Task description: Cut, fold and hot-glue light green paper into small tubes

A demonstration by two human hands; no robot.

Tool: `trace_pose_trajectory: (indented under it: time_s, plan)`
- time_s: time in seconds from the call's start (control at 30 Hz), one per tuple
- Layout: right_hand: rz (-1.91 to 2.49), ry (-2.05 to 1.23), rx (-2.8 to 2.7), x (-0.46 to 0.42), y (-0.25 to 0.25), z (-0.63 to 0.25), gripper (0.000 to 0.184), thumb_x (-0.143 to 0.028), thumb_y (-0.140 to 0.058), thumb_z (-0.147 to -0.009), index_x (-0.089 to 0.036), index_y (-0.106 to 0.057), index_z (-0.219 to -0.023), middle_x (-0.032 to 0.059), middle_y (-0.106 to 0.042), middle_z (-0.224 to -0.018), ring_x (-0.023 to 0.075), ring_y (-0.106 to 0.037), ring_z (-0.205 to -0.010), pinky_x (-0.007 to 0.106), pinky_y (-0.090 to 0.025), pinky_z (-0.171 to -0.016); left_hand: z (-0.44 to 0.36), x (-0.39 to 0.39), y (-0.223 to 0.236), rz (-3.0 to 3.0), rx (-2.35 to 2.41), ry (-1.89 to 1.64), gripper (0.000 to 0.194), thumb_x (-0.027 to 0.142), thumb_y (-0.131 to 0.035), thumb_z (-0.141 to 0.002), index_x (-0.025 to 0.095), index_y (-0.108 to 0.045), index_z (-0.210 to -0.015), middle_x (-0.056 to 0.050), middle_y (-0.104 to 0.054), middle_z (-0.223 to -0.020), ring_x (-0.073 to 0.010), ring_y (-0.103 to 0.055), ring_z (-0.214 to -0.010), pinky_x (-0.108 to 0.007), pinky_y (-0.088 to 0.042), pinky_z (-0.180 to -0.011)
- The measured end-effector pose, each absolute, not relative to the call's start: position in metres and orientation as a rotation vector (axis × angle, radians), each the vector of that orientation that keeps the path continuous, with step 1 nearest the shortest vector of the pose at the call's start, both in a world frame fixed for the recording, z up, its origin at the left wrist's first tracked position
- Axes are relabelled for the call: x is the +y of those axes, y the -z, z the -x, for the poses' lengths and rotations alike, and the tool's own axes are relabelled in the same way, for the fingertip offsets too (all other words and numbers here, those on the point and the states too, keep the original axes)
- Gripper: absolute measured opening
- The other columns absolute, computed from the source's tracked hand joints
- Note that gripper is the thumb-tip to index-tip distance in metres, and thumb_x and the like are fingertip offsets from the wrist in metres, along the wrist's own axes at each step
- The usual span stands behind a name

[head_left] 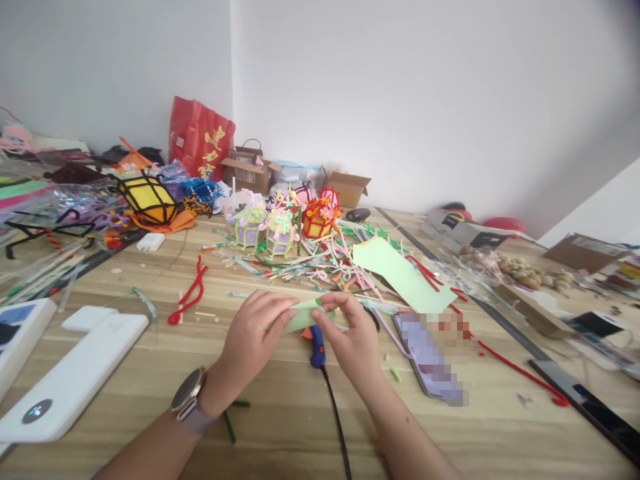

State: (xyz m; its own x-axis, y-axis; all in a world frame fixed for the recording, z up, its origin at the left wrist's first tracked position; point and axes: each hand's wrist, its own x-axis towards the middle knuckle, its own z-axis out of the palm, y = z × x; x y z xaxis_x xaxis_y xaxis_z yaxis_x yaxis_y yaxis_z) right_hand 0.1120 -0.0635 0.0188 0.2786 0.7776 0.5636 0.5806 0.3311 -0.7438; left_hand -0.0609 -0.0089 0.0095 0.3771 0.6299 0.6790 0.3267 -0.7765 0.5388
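Note:
Both hands meet over the middle of the table around a small piece of light green paper [303,316]. My left hand [260,327], with a watch on its wrist, pinches the paper's left side. The right side is gripped between thumb and fingers of my right hand [350,327]. Just below the paper lies a blue glue gun [317,350] with an orange tip, its black cord running toward me. Part of the gun's front is close to the paper. A larger light green sheet [400,273] lies to the right, beyond my right hand.
Small pipe-cleaner lanterns [280,230] stand at the back middle. A yellow lantern [150,198] sits further left. Red twisted pipe cleaners [193,293] lie left of my hands. A phone [427,357] lies right, a white power bank [75,380] left. Craft scraps surround the lanterns.

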Motion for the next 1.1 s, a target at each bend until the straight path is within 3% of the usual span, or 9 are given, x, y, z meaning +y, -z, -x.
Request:
trace_pose_trajectory:
  time_s: [0.2,0.27,0.4,0.6,0.8,0.9,1.03,1.1]
  plan:
    - [1.211,-0.351,-1.162,-0.061,-0.018,-0.115,0.014,-0.034,-0.071,-0.076,-0.022,-0.065,-0.078,0.0008,-0.066,-0.075,0.018,-0.061,-0.074,0.032,-0.047,-0.071,0.064,-0.009,-0.011,-2.243,1.05,-1.642,0.035,0.035,-0.053,-0.092,0.021,-0.061,-0.123,-0.011,-0.063,-0.122,-0.0268,-0.052,-0.118,-0.044,-0.037,-0.104]
    - [1.129,-0.31,-1.042,-0.061,-0.018,-0.117,0.017,-0.035,-0.073,-0.076,-0.021,-0.064,-0.081,0.0004,-0.065,-0.077,0.0166,-0.061,-0.072,0.03,-0.048,-0.067,0.065,-0.008,-0.011,-2.023,1.166,-1.656,0.038,0.04,-0.052,-0.091,0.02,-0.059,-0.122,-0.01,-0.064,-0.111,-0.0252,-0.057,-0.107,-0.042,-0.043,-0.096]
    - [1.049,-0.187,-0.964,-0.06,-0.016,-0.12,0.011,-0.03,-0.072,-0.078,-0.022,-0.065,-0.083,-0.0002,-0.065,-0.077,0.015,-0.062,-0.071,0.027,-0.048,-0.064,0.063,-0.005,-0.01,-1.64,1.088,-1.339,0.044,0.049,-0.051,-0.09,0.019,-0.052,-0.121,-0.003,-0.065,-0.086,-0.0195,-0.062,-0.082,-0.034,-0.05,-0.078]
    - [1.013,-0.08,-1.008,-0.059,-0.012,-0.122,0.003,-0.024,-0.069,-0.081,-0.023,-0.068,-0.084,-0.0002,-0.066,-0.079,0.0147,-0.063,-0.075,0.027,-0.049,-0.066,0.06,-0.002,-0.009,-1.481,0.984,-1.265,0.052,0.046,-0.061,-0.083,0.02,-0.05,-0.127,-0.002,-0.068,-0.089,-0.0181,-0.063,-0.087,-0.031,-0.048,-0.08]
    - [1.016,-0.043,-1.038,-0.059,-0.01,-0.121,0.001,-0.023,-0.068,-0.083,-0.024,-0.069,-0.083,0.0005,-0.067,-0.079,0.0148,-0.064,-0.074,0.026,-0.051,-0.065,0.06,-0.003,-0.014,-1.23,0.89,-1.23,0.059,0.042,-0.069,-0.077,0.02,-0.052,-0.129,0.002,-0.068,-0.075,-0.0158,-0.064,-0.076,-0.026,-0.047,-0.073]
    - [1.04,-0.081,-1.16,-0.058,-0.01,-0.123,0.005,-0.023,-0.066,-0.084,-0.025,-0.071,-0.087,0.0019,-0.07,-0.082,0.0163,-0.065,-0.076,0.028,-0.052,-0.066,0.06,-0.004,-0.016,-1.147,0.882,-1.247,0.054,0.039,-0.073,-0.072,0.02,-0.06,-0.121,0.003,-0.066,-0.069,-0.0145,-0.062,-0.07,-0.024,-0.046,-0.067]
    - [1.127,-0.121,-1.393,-0.058,-0.014,-0.128,0.011,-0.024,-0.067,-0.084,-0.027,-0.075,-0.09,0.0027,-0.072,-0.084,0.0184,-0.066,-0.078,0.031,-0.053,-0.069,0.06,-0.001,-0.015,-1.14,0.891,-1.297,0.03,0.036,-0.076,-0.066,0.017,-0.072,-0.089,-0.002,-0.072,-0.079,-0.016,-0.063,-0.076,-0.025,-0.047,-0.069]
    - [1.15,-0.107,-1.453,-0.059,-0.016,-0.13,0.012,-0.023,-0.067,-0.084,-0.027,-0.076,-0.09,0.0022,-0.071,-0.081,0.0184,-0.065,-0.076,0.032,-0.053,-0.068,0.061,0.0,-0.014,-1.159,0.895,-1.287,0.025,0.035,-0.075,-0.066,0.017,-0.072,-0.083,-0.004,-0.073,-0.082,-0.0166,-0.064,-0.079,-0.026,-0.048,-0.071]
